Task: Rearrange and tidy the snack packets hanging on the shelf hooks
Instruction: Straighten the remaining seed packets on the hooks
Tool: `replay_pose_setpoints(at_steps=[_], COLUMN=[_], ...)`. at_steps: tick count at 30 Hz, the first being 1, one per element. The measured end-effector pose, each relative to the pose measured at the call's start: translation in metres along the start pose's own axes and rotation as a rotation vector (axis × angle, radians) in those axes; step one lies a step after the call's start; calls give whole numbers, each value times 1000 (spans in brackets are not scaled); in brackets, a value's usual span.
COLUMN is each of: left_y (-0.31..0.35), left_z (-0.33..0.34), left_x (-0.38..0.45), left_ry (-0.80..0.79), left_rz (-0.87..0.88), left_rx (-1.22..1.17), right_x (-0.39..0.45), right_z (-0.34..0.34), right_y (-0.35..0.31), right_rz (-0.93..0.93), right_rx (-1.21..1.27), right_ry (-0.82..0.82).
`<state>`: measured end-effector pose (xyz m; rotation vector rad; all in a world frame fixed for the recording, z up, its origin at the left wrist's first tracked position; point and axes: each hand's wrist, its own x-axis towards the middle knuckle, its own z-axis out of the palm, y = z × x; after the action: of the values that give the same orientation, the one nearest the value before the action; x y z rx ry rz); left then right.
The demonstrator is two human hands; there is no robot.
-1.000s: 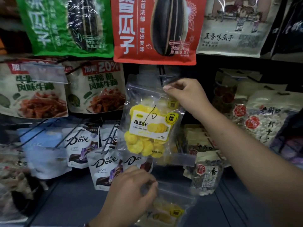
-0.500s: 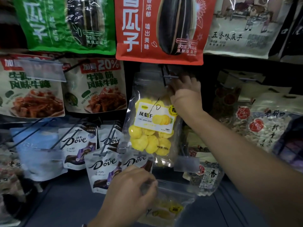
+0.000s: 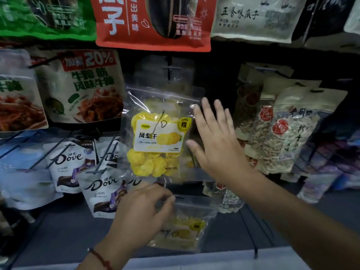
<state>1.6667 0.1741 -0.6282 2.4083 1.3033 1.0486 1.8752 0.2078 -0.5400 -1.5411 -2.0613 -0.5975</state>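
A dim shop shelf (image 3: 58, 227) stands crowded with snack packets on wire hooks (image 3: 169, 69), red seed bags (image 3: 153, 22) above and Dove pouches (image 3: 101, 191) at lower left. The right hand (image 3: 216, 141), half a second ago up at the hook, has let go and now spreads wide beside the hanging pineapple packet (image 3: 157, 137), which hangs upright, label outward. The left hand (image 3: 142, 217) grips a second packet (image 3: 185, 228) low, its top upward.

Single head view only. I'm looking forward and slightly down, close in on the hook shelf (image 3: 253, 227); hanging packets fill the frame, both forearms entering from the bottom edge.
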Motion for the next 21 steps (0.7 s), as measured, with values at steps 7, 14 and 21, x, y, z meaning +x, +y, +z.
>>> replay_pose_setpoints(at_steps=[7, 14, 21], left_y=[8, 21, 22], left_z=[24, 45, 52], left_x=[0, 3, 12], left_ry=[-57, -42, -47], left_rz=[-4, -3, -75], left_rx=[17, 34, 83], right_x=[-117, -151, -128], right_z=[15, 46, 46], right_y=[18, 20, 26], right_rz=[71, 216, 166], right_rx=[336, 463, 538], right_ry=[-253, -157, -216])
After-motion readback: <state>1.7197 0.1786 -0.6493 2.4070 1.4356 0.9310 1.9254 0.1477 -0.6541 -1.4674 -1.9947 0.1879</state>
